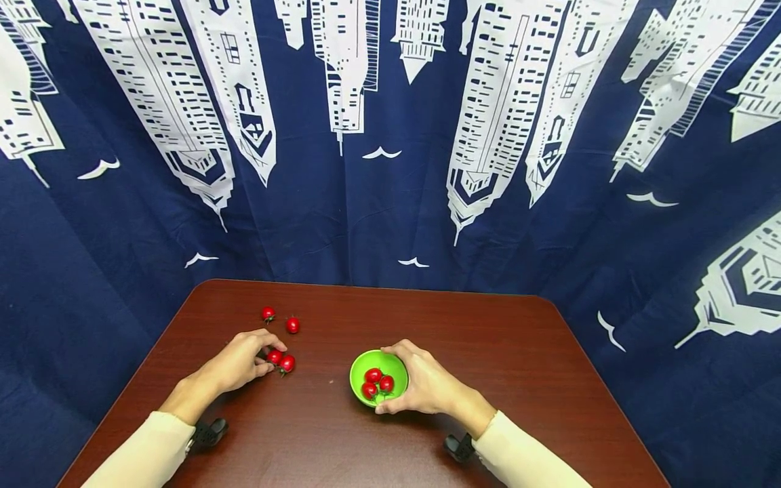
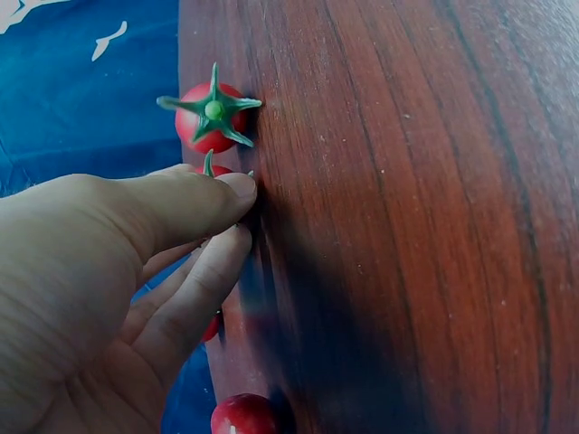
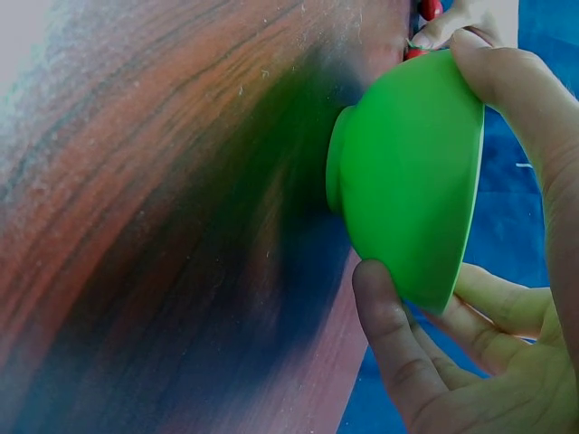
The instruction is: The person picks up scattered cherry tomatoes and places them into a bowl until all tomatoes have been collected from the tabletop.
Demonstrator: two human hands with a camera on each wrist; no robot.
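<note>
Left hand (image 1: pixel 244 359) curls around a cherry tomato (image 1: pixel 274 356) toward the left edge of the table (image 1: pixel 500 352); right hand (image 1: pixel 427 381) grips a green bowl (image 3: pixel 407 172). Probably light, slick, bruisable: pinch its sides gently.

1. Left hand (image 2: pixel 109 249) is reaching in from frame left; thumb (image 2: pixel 176 206) and index finger (image 2: pixel 201 276) are converging at the tips.
2. First tomato (image 2: pixel 195 133) is sitting just above the thumb, its green calyx (image 2: pixel 213 109) facing the camera.
3. Second tomato (image 2: pixel 220 170) is showing only partly, behind the thumb; grip cannot be determined.
4. Red sliver (image 2: pixel 213 327) is peeking out below the index finger.
5. Third tomato (image 2: pixel 242 414) is lying further below the fingers, cut by the frame.
6. Brown wooden table (image 2: pixel 443 181) is extending right of the fingertips; blue cloth (image 2: pixel 81 117) is hanging above left.
</note>
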